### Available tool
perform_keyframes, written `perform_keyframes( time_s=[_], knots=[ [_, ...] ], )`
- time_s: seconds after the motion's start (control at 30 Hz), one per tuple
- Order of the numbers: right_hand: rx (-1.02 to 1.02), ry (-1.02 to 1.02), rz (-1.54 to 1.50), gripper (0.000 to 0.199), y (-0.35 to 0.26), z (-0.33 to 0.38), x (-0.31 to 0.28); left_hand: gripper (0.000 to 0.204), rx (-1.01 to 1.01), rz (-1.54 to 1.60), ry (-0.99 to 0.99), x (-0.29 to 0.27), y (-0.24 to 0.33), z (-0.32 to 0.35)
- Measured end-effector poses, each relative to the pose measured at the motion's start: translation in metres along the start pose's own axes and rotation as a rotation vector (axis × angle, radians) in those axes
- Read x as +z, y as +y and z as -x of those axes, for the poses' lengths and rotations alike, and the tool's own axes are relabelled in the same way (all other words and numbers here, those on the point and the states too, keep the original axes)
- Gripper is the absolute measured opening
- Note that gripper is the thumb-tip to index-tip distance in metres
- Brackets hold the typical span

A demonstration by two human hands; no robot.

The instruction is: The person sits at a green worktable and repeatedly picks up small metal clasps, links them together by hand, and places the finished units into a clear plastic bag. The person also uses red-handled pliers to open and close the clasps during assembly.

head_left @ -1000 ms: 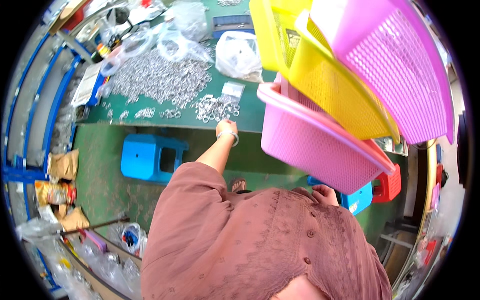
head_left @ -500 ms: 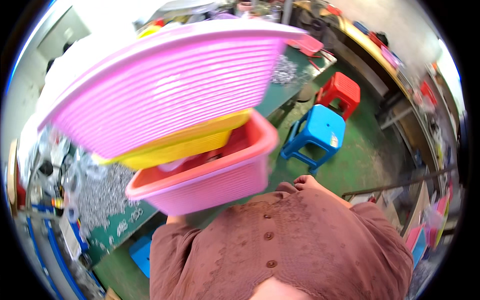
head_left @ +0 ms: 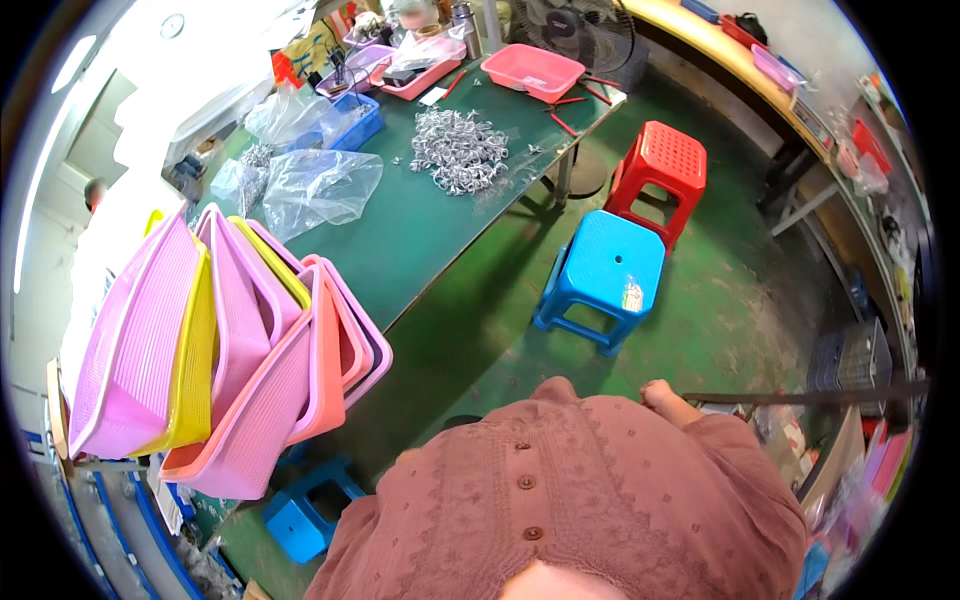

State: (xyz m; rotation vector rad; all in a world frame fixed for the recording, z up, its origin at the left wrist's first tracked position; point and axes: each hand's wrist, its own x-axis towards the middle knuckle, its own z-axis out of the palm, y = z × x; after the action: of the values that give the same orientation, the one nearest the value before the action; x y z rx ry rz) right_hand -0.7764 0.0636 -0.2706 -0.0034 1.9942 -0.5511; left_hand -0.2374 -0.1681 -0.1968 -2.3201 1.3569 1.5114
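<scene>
Several nested plastic baskets (head_left: 250, 350) in pink, yellow and coral stand tilted on their sides at the left, over the near end of the green table (head_left: 385, 265). No hand shows on them. Of my left hand (head_left: 408, 456) only a sliver of skin appears at the front of my brown shirt; its fingers are hidden. My right hand (head_left: 664, 398) is at my right side with the fingers curled closed. Whatever it may hold is hidden. The nearest thing to it is a dark bar (head_left: 790, 397) running off to the right.
A heap of small silvery metal pieces (head_left: 460, 150) lies on the table among clear plastic bags (head_left: 325, 190). Behind are a pink tray (head_left: 533, 72), red-handled tools and a blue basket (head_left: 355, 122). Blue (head_left: 607, 262) and red (head_left: 662, 160) stools stand beside the table; another blue stool (head_left: 305, 515) is below the baskets.
The baskets have moved from close in front of me to the left, farther away, uncovering the table and metal heap. My view has shifted. My right hand stays at my side.
</scene>
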Motion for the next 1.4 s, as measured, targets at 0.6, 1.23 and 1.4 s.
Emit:
perform_keyframes(
  time_s=[0.6,1.23,1.4],
  knots=[
    [-0.318,0.252,0.39,0.053,-0.191,-0.173,-0.115,0.03,-0.334,0.321,-0.466,0.217,0.34,-0.114],
    [-0.17,-0.392,0.809,0.111,-0.185,-0.272,-0.075,0.079,-0.586,0.709,-0.253,0.341,0.311,-0.161],
    [-0.241,-0.719,1.072,0.077,-0.229,-0.197,-0.023,0.075,-0.497,0.613,-0.338,0.281,0.295,-0.165]
  ],
)
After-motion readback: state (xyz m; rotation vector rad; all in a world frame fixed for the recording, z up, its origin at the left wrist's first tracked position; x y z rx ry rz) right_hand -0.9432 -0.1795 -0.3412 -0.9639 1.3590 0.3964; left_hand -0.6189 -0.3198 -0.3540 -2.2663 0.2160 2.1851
